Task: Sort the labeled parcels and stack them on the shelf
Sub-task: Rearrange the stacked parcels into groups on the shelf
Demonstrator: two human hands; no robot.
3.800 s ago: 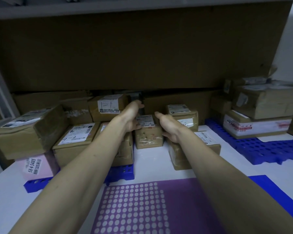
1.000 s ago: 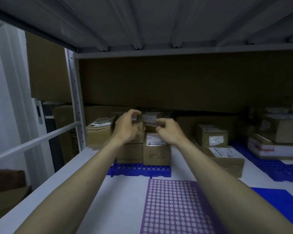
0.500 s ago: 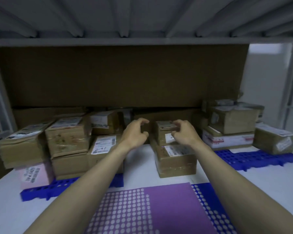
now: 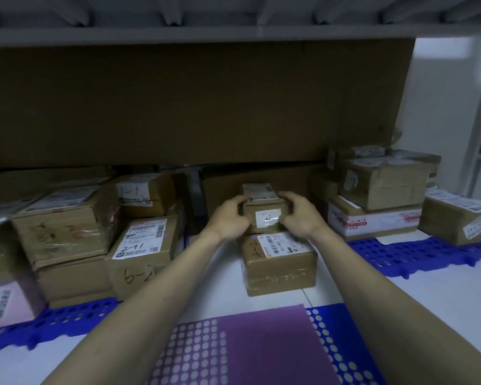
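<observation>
Change: half a second ago both hands hovered with curled fingers near the small box; now they have closed on it from either side.
Left hand (image 4: 229, 216): fingers wrapped round the left end of the small box (image 4: 265, 215), gripping it.
Right hand (image 4: 297, 215): fingers curled over the right end and top edge, gripping too.
Box position: it sits on top of the larger box (image 4: 278, 261), on the white shelf (image 4: 442, 290), in the gap between the left stack (image 4: 142, 251) and the right stack (image 4: 378, 201).
Key relation: the box lies straight ahead between the hands, long axis left to right, neither hand nearer.
Likely step: lifting or seating it squarely.
</observation>
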